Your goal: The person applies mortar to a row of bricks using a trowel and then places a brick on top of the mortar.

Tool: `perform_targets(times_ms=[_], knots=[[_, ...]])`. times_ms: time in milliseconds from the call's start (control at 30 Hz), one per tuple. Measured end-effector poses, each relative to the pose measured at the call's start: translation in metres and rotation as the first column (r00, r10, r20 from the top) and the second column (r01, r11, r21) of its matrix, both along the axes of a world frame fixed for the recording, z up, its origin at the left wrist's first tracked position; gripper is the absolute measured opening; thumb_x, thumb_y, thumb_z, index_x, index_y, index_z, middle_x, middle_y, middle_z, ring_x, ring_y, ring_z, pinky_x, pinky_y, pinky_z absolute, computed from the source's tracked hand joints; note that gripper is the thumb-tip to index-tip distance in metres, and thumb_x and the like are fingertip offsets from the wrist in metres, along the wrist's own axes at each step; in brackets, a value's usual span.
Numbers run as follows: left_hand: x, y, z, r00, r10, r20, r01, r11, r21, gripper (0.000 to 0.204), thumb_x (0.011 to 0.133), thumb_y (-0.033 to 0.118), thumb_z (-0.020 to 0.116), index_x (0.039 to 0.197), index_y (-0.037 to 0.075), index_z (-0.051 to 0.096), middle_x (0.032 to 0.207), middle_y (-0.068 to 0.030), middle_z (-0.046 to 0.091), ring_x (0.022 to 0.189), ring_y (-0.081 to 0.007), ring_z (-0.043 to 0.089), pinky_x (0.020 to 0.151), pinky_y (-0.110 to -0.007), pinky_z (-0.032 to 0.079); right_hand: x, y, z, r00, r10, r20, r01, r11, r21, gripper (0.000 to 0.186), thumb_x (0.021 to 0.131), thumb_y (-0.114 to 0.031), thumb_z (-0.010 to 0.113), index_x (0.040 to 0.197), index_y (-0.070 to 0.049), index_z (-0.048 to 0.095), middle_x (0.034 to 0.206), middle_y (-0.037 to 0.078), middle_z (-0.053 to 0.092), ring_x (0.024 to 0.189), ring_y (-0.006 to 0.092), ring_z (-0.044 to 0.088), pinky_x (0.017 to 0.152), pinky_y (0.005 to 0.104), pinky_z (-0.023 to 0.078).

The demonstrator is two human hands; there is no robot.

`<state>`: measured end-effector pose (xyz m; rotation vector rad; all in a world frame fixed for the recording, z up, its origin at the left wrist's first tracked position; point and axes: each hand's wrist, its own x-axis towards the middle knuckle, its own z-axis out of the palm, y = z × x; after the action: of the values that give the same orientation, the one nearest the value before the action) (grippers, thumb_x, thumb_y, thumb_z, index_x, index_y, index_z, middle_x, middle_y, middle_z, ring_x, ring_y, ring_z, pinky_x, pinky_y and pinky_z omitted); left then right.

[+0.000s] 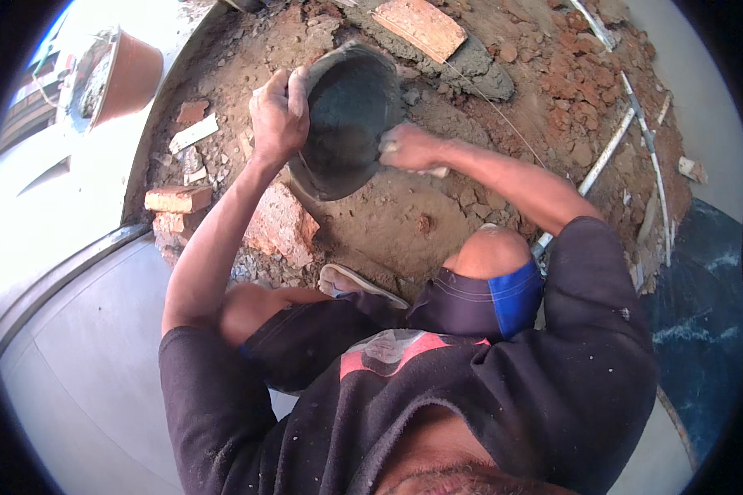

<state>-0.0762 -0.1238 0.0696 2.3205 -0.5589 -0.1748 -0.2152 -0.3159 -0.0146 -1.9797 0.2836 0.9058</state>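
Observation:
A dark rubber bucket (351, 115) is tipped over the soil in front of me, its wet, grey-smeared inside facing me. My left hand (281, 114) is closed on its left rim, fingers hooked over the edge. Close against the right side of the bucket, my right hand (410, 148) is closed in a fist, slightly blurred. From under that fist sticks the end of a pale handle (439, 172); the rest of this tool is hidden by the hand and bucket.
Beyond the bucket, a brick (421, 29) lies on a strip of grey mortar (487, 74), with a thin string (504, 115) running across. Broken bricks (177, 199) and a rubble chunk (281, 224) lie left. Pale pipes (607, 153) lie right. An orange bucket (128, 78) stands far left.

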Motion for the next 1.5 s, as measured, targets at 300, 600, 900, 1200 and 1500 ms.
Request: perform_targets(times_ms=[300, 600, 900, 1200, 1500], knots=[[-0.005, 0.011, -0.020, 0.989, -0.037, 0.144, 0.058, 0.988, -0.146, 0.041, 0.103, 0.031, 0.048, 0.085, -0.004, 0.057, 0.071, -0.0157, 0.056, 0.067, -0.0252, 0.053, 0.065, -0.041, 0.043, -0.024, 0.023, -0.045, 0.957, -0.083, 0.277, -0.027, 0.927, 0.373, 0.028, 0.084, -0.027, 0.069, 0.089, 0.001, 0.066, 0.074, 0.011, 0.067, 0.060, 0.0196, 0.064, 0.057, 0.0360, 0.053], [0.003, -0.004, -0.007, 0.999, -0.046, -0.002, 0.046, 0.990, -0.133, 0.043, 0.107, 0.033, 0.046, 0.084, -0.001, 0.059, 0.073, 0.0029, 0.051, 0.070, -0.0080, 0.043, 0.062, -0.028, 0.038, -0.084, -0.051, 0.012, 0.973, -0.202, 0.116, 0.122, 0.867, 0.483, 0.030, 0.088, -0.025, 0.068, 0.104, 0.001, 0.066, 0.074, 0.007, 0.064, 0.057, 0.0136, 0.059, 0.050, 0.0315, 0.050], [0.028, -0.011, -0.010, 0.994, -0.053, -0.091, 0.037, 0.984, -0.172, 0.044, 0.106, 0.035, 0.045, 0.094, -0.003, 0.065, 0.078, -0.0062, 0.060, 0.075, -0.0134, 0.049, 0.074, -0.031, 0.043, -0.195, -0.168, 0.062, 0.812, -0.581, 0.057, 0.545, 0.790, 0.280, 0.037, 0.092, -0.017, 0.066, 0.124, 0.000, 0.059, 0.079, 0.002, 0.060, 0.060, 0.0073, 0.055, 0.046, 0.0219, 0.046], [0.032, -0.014, -0.004, 0.995, -0.049, -0.090, 0.037, 0.991, -0.131, 0.044, 0.106, 0.036, 0.047, 0.092, -0.002, 0.066, 0.076, -0.0013, 0.056, 0.073, -0.0109, 0.044, 0.069, -0.029, 0.039, -0.248, -0.228, -0.008, 0.709, -0.281, 0.647, 0.669, 0.560, -0.489, 0.046, 0.085, -0.026, 0.068, 0.126, -0.006, 0.058, 0.105, 0.025, 0.068, 0.096, 0.0428, 0.067, 0.083, 0.0507, 0.053], [0.041, -0.004, -0.012, 0.998, -0.050, -0.045, 0.050, 0.999, -0.019, 0.045, 0.105, 0.038, 0.046, 0.081, 0.002, 0.057, 0.071, 0.0011, 0.048, 0.070, -0.0110, 0.039, 0.064, -0.030, 0.036, -0.226, -0.242, 0.005, 0.603, -0.326, 0.728, 0.768, 0.483, -0.420, 0.048, 0.086, -0.026, 0.069, 0.129, -0.010, 0.056, 0.112, 0.022, 0.067, 0.103, 0.0421, 0.065, 0.088, 0.0501, 0.052]])
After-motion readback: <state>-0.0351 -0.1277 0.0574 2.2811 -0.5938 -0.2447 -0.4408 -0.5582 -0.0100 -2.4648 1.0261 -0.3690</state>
